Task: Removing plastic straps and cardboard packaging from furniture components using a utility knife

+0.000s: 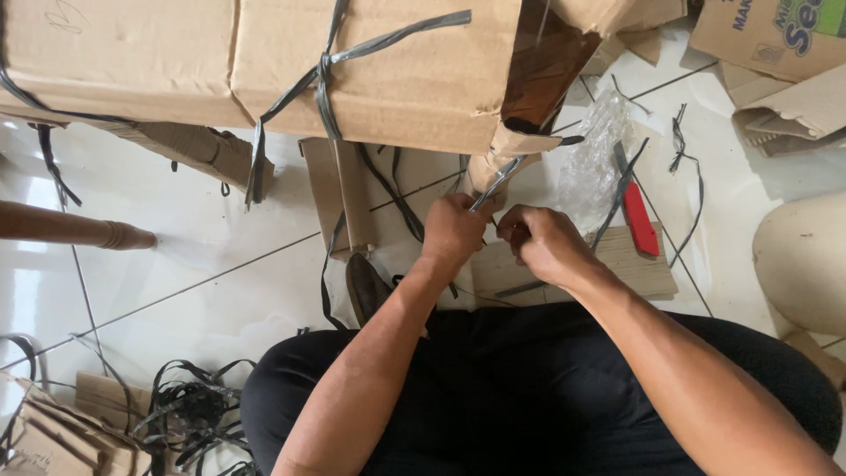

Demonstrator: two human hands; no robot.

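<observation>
Left hand (454, 231) and right hand (539, 240) both pinch grey plastic packing strap (495, 183) off brown cardboard box (379, 62); taut strap may slip, edge cutting fingers.

Big brown cardboard carton (379, 62) at 12 o'clock, bound with grey plastic strapping (326, 70) knotted on its face, right corner torn open at about 1 o'clock. Second brown carton (115, 53) touching its left side, 11 o'clock, plain with a faint pen scrawl. Printed carton (775, 31) at 2 o'clock, top right corner: brown board with a green and white panel, blue lettering. Flattened brown carton pieces (793, 115) just below it. Crumpled clear bubble wrap (599, 159) near 1 o'clock. More brown carton scraps (62, 432) at 8 o'clock, bottom left
</observation>
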